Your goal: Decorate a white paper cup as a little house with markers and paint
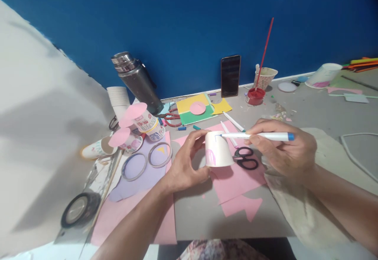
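Observation:
My left hand (191, 159) grips a white paper cup (221, 153) from its left side, mouth downward. A pink-purple patch colours the cup's lower left, and a short blue line shows near its top. Between the fingers of my right hand (283, 149) is a white felt-tip pen (265, 136) with a blue end. Its tip touches or nearly touches the cup by the blue line. Black-handled scissors (247, 163) lie right of the cup on pink paper (236, 185), their blades partly hidden. Two more white felt-tip pens (233, 121) rest behind the cup.
Decorated cups with pink discs (144, 122), two tape rings (134, 166) and a stack of cups (117, 98) are at the left. A dark flask (137, 82) and a phone (230, 75) lean on the blue wall. A red pot (255, 96) holds a brush. Cloth (319, 197) lies at right.

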The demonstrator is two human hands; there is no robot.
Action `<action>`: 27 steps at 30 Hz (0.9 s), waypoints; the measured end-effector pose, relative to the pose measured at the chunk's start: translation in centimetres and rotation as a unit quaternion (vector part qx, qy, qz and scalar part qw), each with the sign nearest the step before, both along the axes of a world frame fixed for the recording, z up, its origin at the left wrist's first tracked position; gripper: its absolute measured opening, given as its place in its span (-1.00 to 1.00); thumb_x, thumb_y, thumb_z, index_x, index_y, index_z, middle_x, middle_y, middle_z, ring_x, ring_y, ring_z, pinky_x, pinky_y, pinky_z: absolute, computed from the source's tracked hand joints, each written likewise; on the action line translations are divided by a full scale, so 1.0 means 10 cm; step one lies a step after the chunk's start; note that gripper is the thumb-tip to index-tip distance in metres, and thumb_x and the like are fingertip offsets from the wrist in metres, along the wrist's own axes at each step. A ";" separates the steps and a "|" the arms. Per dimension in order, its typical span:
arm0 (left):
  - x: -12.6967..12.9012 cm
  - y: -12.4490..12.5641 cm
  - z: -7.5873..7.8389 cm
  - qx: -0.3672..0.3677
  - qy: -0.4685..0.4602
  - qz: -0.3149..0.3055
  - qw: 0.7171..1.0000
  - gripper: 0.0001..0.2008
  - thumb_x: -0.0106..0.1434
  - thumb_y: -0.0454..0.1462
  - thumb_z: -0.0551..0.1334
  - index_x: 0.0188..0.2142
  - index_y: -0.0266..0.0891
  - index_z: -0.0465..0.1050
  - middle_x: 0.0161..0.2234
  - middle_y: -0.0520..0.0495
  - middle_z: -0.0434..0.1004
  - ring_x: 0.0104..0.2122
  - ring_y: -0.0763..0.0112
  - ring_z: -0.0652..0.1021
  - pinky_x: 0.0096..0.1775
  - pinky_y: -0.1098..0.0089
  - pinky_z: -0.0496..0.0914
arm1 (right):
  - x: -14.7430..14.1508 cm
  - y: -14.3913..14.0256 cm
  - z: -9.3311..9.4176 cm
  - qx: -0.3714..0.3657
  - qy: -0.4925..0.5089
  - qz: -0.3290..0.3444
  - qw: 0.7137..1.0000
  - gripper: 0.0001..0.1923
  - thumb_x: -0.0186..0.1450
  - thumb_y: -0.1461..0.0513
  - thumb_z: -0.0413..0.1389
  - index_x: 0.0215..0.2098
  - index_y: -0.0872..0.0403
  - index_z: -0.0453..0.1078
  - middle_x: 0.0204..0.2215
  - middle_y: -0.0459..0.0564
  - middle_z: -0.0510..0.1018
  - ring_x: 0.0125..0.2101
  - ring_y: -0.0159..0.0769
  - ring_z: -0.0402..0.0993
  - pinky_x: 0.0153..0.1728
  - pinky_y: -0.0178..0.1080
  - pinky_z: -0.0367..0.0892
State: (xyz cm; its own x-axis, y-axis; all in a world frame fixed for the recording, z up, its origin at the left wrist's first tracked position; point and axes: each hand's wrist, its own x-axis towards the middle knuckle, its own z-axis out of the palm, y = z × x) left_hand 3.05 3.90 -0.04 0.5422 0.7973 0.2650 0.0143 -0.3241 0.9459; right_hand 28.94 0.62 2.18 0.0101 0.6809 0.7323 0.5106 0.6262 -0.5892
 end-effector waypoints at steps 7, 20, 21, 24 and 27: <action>-0.03 0.03 -0.04 -0.008 -0.014 -0.014 1.000 -0.19 0.02 -0.47 0.33 0.28 -0.06 0.29 0.28 -0.18 0.33 0.34 -0.02 0.42 0.41 -0.03 0.26 | 0.01 0.01 0.00 0.001 -0.003 -0.001 1.000 -0.90 0.36 0.31 0.28 -0.25 -0.04 0.60 -0.44 -0.13 0.69 -0.50 -0.34 0.60 -0.51 -0.32 0.45; -0.04 0.04 -0.07 -0.007 -0.022 -0.018 1.000 -0.20 0.05 -0.42 0.37 0.29 -0.04 0.28 0.29 -0.18 0.36 0.34 -0.02 0.43 0.40 -0.04 0.28 | 0.00 0.01 0.02 0.001 -0.003 -0.008 1.000 -0.89 0.35 0.30 0.28 -0.25 -0.07 0.59 -0.44 -0.15 0.70 -0.51 -0.31 0.60 -0.52 -0.29 0.47; -0.04 0.04 -0.07 -0.009 -0.023 -0.019 1.000 -0.20 0.06 -0.43 0.37 0.29 -0.03 0.27 0.29 -0.18 0.36 0.34 -0.02 0.43 0.40 -0.04 0.27 | 0.00 0.01 0.02 0.000 -0.005 -0.009 1.000 -0.89 0.34 0.30 0.28 -0.26 -0.07 0.59 -0.44 -0.15 0.69 -0.51 -0.32 0.60 -0.52 -0.29 0.47; -0.04 0.04 -0.07 -0.014 -0.025 -0.020 0.999 -0.20 0.06 -0.44 0.37 0.29 -0.03 0.28 0.30 -0.18 0.35 0.35 -0.02 0.42 0.40 -0.03 0.26 | 0.00 0.00 0.02 0.001 -0.005 -0.004 1.000 -0.88 0.34 0.31 0.28 -0.26 -0.06 0.59 -0.45 -0.16 0.68 -0.50 -0.33 0.59 -0.53 -0.30 0.45; -0.04 0.04 -0.06 -0.014 -0.023 -0.013 1.000 -0.22 0.07 -0.43 0.37 0.28 -0.06 0.27 0.28 -0.19 0.35 0.34 -0.03 0.43 0.39 -0.04 0.27 | 0.01 0.00 0.01 0.004 0.004 0.011 1.000 -0.88 0.35 0.32 0.28 -0.25 -0.06 0.59 -0.45 -0.16 0.66 -0.51 -0.34 0.57 -0.54 -0.30 0.43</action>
State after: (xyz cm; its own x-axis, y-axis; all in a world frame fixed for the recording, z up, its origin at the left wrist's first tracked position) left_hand 2.67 4.26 -0.64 0.5511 0.7901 0.2684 -0.0371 -0.2981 0.9538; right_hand 28.99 0.63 2.28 0.0008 0.6758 0.7371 0.4921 0.6414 -0.5886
